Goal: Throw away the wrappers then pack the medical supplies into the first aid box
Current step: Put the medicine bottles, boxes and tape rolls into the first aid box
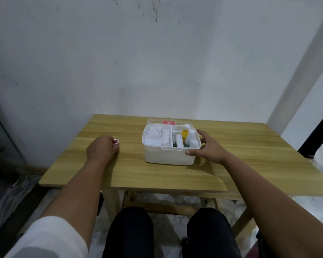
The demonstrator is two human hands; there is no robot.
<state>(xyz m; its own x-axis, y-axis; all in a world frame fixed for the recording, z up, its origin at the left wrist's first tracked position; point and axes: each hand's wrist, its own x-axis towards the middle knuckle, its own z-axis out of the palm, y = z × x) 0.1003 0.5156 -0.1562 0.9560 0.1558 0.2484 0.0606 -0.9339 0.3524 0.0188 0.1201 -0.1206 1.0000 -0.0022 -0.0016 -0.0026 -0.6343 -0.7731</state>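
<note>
A white first aid box (168, 155) stands open on the wooden table (250, 164), its lid (168, 122) with a red label lying behind it. Inside are white packets, a bandage roll, a yellow bottle (185, 134) and white bottles (191, 136). My right hand (207, 148) grips the box's right side, fingers over the rim and thumb on the front wall. My left hand (101, 148) rests on the table to the left of the box, closed around a small pink and white tape roll (115, 142) that pokes out by my fingers.
A grey wall rises right behind the table. The table's left edge lies close to my left hand. My knees sit under the near edge. A dark object stands on the floor at far right.
</note>
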